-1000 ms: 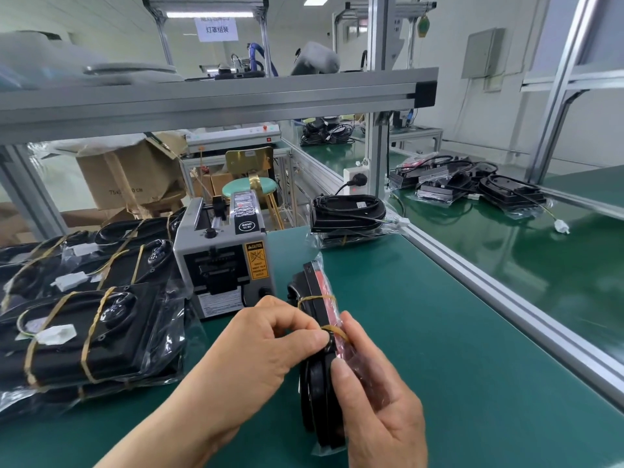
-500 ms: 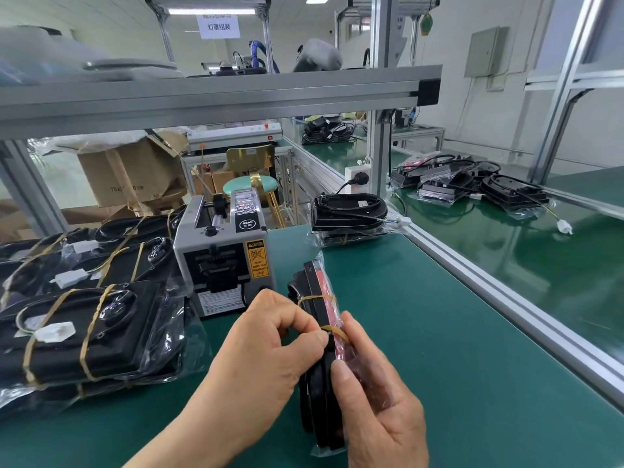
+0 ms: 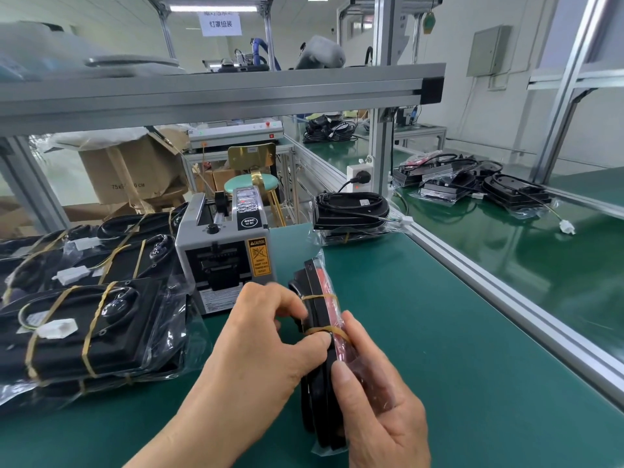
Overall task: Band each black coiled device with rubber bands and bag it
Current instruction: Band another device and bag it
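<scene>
Black coiled device (image 3: 315,312): flat, hard, glossy plastic, stood on edge on smooth green counter (image 3: 439,332), centre foreground, just right of boxy grey tape dispenser (image 3: 226,265). Sheathed in clear crinkled plastic bag (image 3: 320,263); red panel on right face. Girdled crosswise by two thin tan rubber bands (image 3: 319,296), set apart. Left hand (image 3: 263,349): curled, thumb and forefinger pinching nearer band (image 3: 339,331) at device's top edge. Right hand (image 3: 381,410): closed round bagged device from the right, thumb along edge. At left, stacked bagged devices (image 3: 84,332), banded likewise.
</scene>
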Action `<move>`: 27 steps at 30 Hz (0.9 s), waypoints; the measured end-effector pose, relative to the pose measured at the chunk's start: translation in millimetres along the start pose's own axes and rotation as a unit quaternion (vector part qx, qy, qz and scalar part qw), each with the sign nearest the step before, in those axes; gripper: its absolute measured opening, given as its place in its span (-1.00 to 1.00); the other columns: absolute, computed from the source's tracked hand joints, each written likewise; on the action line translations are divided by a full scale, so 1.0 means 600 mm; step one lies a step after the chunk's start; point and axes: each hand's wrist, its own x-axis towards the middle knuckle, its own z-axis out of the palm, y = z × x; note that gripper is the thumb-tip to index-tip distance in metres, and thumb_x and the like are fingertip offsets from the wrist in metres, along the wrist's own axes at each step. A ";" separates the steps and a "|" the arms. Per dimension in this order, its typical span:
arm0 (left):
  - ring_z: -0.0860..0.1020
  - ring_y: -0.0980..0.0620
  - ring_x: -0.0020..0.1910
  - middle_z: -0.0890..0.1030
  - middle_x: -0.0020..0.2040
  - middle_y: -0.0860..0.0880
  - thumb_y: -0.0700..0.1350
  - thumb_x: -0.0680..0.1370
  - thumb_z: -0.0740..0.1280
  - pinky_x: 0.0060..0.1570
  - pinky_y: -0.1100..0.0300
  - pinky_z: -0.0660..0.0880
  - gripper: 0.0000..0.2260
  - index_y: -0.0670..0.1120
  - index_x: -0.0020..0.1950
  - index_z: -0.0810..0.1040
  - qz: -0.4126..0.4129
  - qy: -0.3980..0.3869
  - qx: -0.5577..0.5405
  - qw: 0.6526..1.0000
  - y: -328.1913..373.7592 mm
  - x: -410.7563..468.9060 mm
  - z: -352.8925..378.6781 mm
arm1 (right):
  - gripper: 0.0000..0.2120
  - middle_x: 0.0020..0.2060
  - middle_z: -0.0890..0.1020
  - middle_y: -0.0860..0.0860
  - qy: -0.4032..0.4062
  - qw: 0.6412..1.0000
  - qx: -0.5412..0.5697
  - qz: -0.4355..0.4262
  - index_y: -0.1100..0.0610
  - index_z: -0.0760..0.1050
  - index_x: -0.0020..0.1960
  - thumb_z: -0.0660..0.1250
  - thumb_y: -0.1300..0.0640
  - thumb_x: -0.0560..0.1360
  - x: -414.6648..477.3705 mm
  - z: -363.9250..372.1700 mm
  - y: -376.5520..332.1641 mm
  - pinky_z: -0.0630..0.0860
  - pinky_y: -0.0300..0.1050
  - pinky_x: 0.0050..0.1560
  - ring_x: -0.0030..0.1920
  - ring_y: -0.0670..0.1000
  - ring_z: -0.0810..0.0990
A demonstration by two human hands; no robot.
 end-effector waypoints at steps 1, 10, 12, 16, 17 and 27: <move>0.41 0.43 0.00 0.46 -0.02 0.35 0.16 0.32 0.47 -0.16 0.36 0.33 -0.74 0.29 -0.08 0.46 -0.028 0.004 -0.026 0.999 -0.001 0.002 0.003 | -0.51 0.21 0.65 -0.06 -0.001 1.000 -0.002 0.001 -0.19 0.54 0.30 0.42 -0.10 0.37 -0.001 0.000 0.000 0.53 -0.12 0.23 0.25 -0.04 0.61; 0.68 0.19 -0.11 0.69 -0.08 0.19 -0.05 0.36 0.48 -0.15 0.27 0.55 -0.64 0.08 0.11 0.49 -0.156 -0.020 -0.326 0.932 0.005 -0.005 0.052 | -0.49 0.27 0.62 -0.05 -0.007 1.000 0.003 0.006 -0.15 0.52 0.34 0.45 -0.11 0.40 0.001 -0.003 0.006 0.52 -0.15 0.24 0.29 0.00 0.58; 0.68 0.19 -0.06 0.69 -0.05 0.21 -0.03 0.30 0.43 -0.05 0.20 0.54 -0.57 0.10 0.15 0.47 -0.157 -0.032 -0.339 0.927 0.009 -0.010 0.054 | -0.48 0.29 0.61 -0.04 0.000 1.000 0.006 -0.002 -0.14 0.53 0.34 0.46 -0.09 0.38 -0.002 -0.003 0.008 0.51 -0.16 0.24 0.31 0.00 0.56; 0.69 0.14 -0.10 0.71 -0.07 0.17 -0.09 0.30 0.45 -0.15 0.24 0.56 -0.59 0.07 0.13 0.51 -0.167 -0.024 -0.372 0.913 0.004 -0.013 0.050 | -0.46 0.26 0.63 -0.06 -0.035 0.999 0.014 0.039 -0.15 0.57 0.28 0.49 -0.04 0.29 -0.001 -0.011 -0.009 0.53 -0.19 0.21 0.29 -0.05 0.58; 0.69 0.13 -0.11 0.71 -0.08 0.15 -0.12 0.33 0.47 -0.18 0.25 0.56 -0.62 0.06 0.12 0.52 -0.169 -0.016 -0.373 0.912 0.002 -0.013 0.048 | -0.48 0.23 0.64 -0.09 -0.049 0.997 0.013 0.062 -0.15 0.62 0.22 0.49 -0.02 0.25 0.006 -0.018 -0.018 0.53 -0.28 0.15 0.26 -0.11 0.59; 0.63 0.19 -0.26 0.67 -0.22 0.04 0.24 0.01 0.45 -0.24 0.38 0.49 -0.41 0.24 0.03 0.50 -0.163 -0.038 -0.216 0.962 0.017 -0.039 0.046 | -0.60 -0.13 0.66 0.01 -0.176 0.949 -0.075 0.250 -0.01 0.61 0.00 0.50 -0.16 0.23 0.156 -0.001 -0.073 0.51 0.37 0.19 -0.05 0.09 0.64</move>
